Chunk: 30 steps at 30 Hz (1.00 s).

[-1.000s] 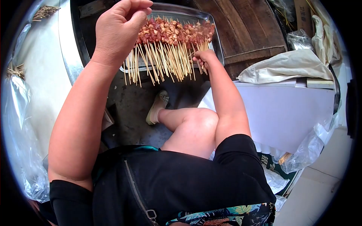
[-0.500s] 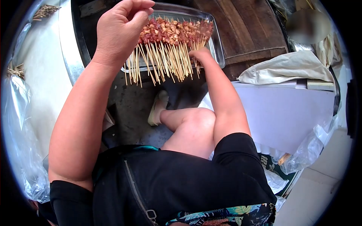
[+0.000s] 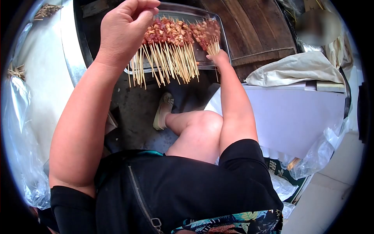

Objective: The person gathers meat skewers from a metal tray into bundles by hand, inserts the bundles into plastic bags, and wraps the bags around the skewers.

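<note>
Several raw meat skewers (image 3: pixel 167 31) lie side by side in a metal tray (image 3: pixel 187 7), their bare wooden sticks pointing toward me past its near rim. At the tray's right side, my right hand (image 3: pixel 219 57) is closed around the sticks of a bunch of meat skewers (image 3: pixel 204 33). The meat end of this bunch fans out beside the others. My left hand (image 3: pixel 126 29) is raised over the tray's left part with its fingers curled and thumb near them. Whether anything is between those fingers is hidden.
Dark wooden boards (image 3: pixel 249 27) lie right of the tray. A cream cloth (image 3: pixel 300 70) rests above a pale panel (image 3: pixel 292 113). Thin sticks (image 3: pixel 46 11) and plastic sheeting (image 3: pixel 23 148) are on the left. My shoe (image 3: pixel 163 111) is on the floor below.
My right hand has shifted right and slightly nearer, drawing the bunch of meat skewers away from the row; a gap now shows between them. The left hand stays nearly still.
</note>
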### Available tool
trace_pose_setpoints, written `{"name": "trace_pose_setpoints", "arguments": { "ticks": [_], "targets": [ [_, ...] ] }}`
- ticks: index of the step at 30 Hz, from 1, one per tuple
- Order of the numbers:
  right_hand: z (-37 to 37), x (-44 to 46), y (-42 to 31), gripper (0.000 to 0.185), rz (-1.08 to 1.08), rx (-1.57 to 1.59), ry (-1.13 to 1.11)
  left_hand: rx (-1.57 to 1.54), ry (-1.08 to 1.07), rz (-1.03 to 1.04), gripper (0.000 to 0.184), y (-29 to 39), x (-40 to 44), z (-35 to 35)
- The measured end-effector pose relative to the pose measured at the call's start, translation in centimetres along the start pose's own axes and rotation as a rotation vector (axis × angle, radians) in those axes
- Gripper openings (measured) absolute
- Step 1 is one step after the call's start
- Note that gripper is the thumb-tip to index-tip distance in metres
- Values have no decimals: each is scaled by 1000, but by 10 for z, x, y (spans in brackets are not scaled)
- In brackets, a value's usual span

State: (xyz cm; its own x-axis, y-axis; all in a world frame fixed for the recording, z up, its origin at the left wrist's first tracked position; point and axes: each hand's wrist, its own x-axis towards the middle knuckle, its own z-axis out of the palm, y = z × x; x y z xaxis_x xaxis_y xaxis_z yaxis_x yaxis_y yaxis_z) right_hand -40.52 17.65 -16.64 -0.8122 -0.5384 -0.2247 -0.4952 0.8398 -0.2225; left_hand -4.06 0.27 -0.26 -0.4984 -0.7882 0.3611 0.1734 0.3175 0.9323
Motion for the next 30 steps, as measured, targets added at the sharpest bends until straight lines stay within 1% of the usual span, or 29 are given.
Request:
{"name": "trace_pose_setpoints", "arguments": {
  "ticks": [1,2,4,5,7,8,9,10,11,12,14,15,17,18,19,21,22,23,25,26,28,29,30],
  "targets": [
    [-11,-12,-7,56,-7,9,-56,-4,-7,2,19,0,0,0],
    [-18,-22,-15,56,-7,9,-57,-3,-6,1,19,0,0,0],
    [-29,-42,-34,61,71,-130,169,25,-3,-2,19,1,0,1],
    [-37,-48,-43,61,71,-131,170,24,-2,-2,19,1,0,1],
    [-48,-58,-54,62,-37,-240,281,71,-20,24,19,0,-1,0],
    [-44,-57,-53,45,-226,-209,420,71,-21,25,19,1,-1,0],
    [-36,-51,-52,45,-227,-208,421,58,-17,9,19,2,0,0],
    [-25,-41,-53,36,-291,-20,224,45,-13,-8,19,2,-1,0],
    [-13,-34,-52,31,-351,167,25,46,-14,-9,19,1,-1,0],
    [-1,-30,-51,31,-350,168,25,25,-13,-9,19,-1,-1,0],
    [16,-24,-54,35,-245,138,-222,4,-9,-7,19,-1,0,0],
    [16,-27,-58,35,-248,137,-223,3,-14,-10,19,-2,0,0],
    [16,-35,-61,37,-94,401,-385,3,-18,-15,19,-2,0,-1],
    [12,-34,-64,28,-108,397,-415,13,-19,-8,18,-2,0,-1],
    [9,-36,-64,28,-108,397,-417,23,-21,-1,18,-2,0,-1],
    [0,-39,-65,27,-25,590,-481,17,-17,-8,18,-1,0,0],
    [0,-35,-63,24,-24,591,-498,10,-12,-14,18,0,0,1],
    [1,-36,-63,24,-24,591,-498,10,-12,-14,18,0,-1,0],
    [-1,-45,-69,21,52,693,-415,42,-14,-2,18,0,-1,0],
    [-3,-46,-70,21,52,694,-415,42,-14,-1,18,0,-1,0],
    [-8,-46,-66,20,174,723,-446,25,-16,-1,18,-1,-1,0],
    [-10,-44,-64,20,174,724,-445,25,-17,-1,18,-1,-1,0],
    [-9,-41,-60,22,98,618,-414,22,-21,-5,18,0,0,0]
  ]
}}
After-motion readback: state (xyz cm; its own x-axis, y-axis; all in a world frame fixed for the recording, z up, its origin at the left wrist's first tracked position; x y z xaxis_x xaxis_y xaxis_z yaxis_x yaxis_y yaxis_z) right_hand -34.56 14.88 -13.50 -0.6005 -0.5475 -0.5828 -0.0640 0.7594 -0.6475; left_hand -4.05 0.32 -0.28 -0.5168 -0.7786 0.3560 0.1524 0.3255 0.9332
